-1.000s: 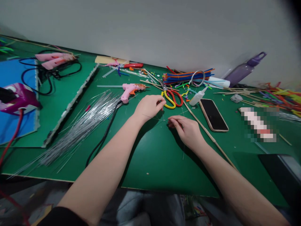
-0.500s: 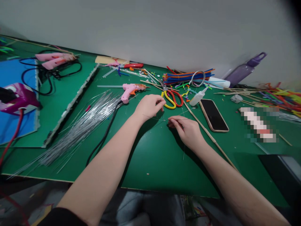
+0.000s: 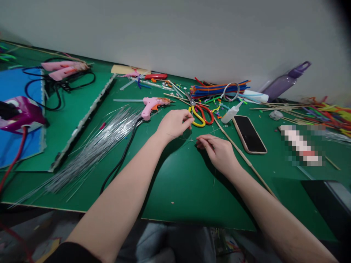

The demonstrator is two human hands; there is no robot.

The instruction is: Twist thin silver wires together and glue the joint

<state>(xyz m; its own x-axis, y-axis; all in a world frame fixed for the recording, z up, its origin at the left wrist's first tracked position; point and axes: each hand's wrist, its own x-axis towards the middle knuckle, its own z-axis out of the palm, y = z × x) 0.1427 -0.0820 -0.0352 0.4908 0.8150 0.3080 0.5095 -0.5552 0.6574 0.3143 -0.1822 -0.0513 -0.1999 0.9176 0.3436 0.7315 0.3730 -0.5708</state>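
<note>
Thin wires (image 3: 191,140) cross between my two hands just above the green table, their ends fanning out in several directions. My left hand (image 3: 175,123) has its fingers closed in a pinch on one of these wires, close to the scissors (image 3: 197,116) with one yellow and one red handle. My right hand (image 3: 216,149) pinches another wire to the right of the crossing; its thumb and forefinger are pressed together. A bundle of loose silver wires (image 3: 95,149) lies to the left of my left forearm.
A pink glue gun (image 3: 150,106) lies beyond my left forearm, its black cord running toward me. Right of my hands are a small glue bottle (image 3: 230,113), a phone (image 3: 250,134) and a bamboo stick (image 3: 248,162). Pipe cleaners (image 3: 216,90) and a purple bottle (image 3: 285,84) are farther back.
My left fingertips have shifted very slightly to the right. My right hand and the crossed wires are almost unmoved.
</note>
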